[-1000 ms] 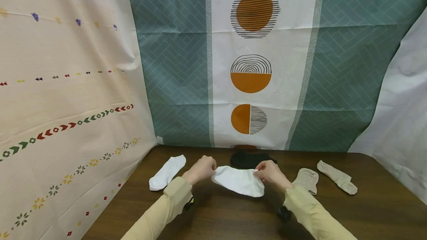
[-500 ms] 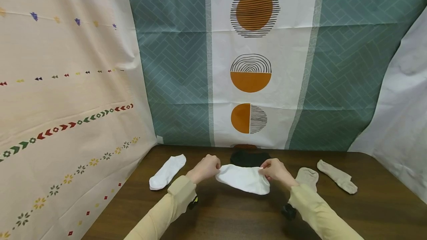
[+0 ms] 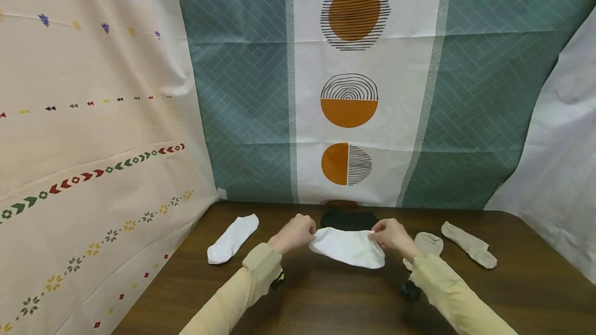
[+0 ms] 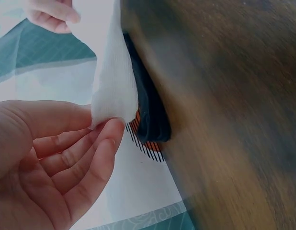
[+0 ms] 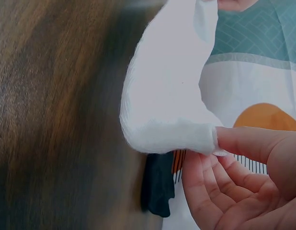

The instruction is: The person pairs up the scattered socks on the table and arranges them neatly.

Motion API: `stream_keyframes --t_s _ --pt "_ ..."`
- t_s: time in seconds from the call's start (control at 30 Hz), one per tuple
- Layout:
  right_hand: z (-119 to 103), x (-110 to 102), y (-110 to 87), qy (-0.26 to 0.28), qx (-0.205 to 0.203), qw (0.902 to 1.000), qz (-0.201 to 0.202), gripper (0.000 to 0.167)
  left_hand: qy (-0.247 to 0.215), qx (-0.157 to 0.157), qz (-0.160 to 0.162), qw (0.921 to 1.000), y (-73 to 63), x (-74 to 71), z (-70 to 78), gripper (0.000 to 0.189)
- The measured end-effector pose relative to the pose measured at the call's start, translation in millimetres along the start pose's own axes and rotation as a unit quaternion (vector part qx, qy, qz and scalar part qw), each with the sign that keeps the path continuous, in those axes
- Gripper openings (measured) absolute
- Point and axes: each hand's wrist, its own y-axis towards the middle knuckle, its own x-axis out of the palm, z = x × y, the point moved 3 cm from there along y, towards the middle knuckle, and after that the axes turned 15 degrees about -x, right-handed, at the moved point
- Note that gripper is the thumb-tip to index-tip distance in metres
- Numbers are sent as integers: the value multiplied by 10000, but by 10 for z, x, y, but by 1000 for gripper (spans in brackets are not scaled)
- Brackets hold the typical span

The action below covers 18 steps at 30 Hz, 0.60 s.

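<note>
White sock (image 3: 346, 248) is in mid-air over the table (image 3: 326, 306), strung between the person's two hands. Nearest my head cam are the cream sleeves (image 3: 239, 291), cut off at the bottom edge, with a dark gadget (image 3: 410, 291) mostly tucked under the right cuff, too murky for me to make out. The left hand (image 3: 295, 233) has one end pinched between thumb and fingertips; the right hand (image 3: 395, 235) pinches the other end the same way. From above I mostly get knuckles, so the wrist views are what sell me on both grips. Right wrist also gives me a thin hem at the pinch and a tiny dark speck on the fabric; left wrist shows fine knit ribbing. Behind that is a soft black bundle (image 3: 346, 219), its front blocked by the sock up top, but its folds show in the left wrist view. Off to the sides: a flat second white sock (image 3: 233, 239), a rounded beige sock (image 3: 429, 244) partly behind the right arm, and a longer beige sock (image 3: 469, 244). Farthest back, a creased teal-and-white curtain (image 3: 251, 118), its lowest orange print cut off by the table edge.
</note>
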Motion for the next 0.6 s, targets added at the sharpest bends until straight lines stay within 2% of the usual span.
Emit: stream_keyframes --t_s 0.23,0.6 --pt "49 -48 5 -147 69 9999 23 12 0 24 13 10000 39 35 48 21" --pt "123 -127 -14 -57 90 9999 71 13 85 -14 -9 10000 84 121 97 21"
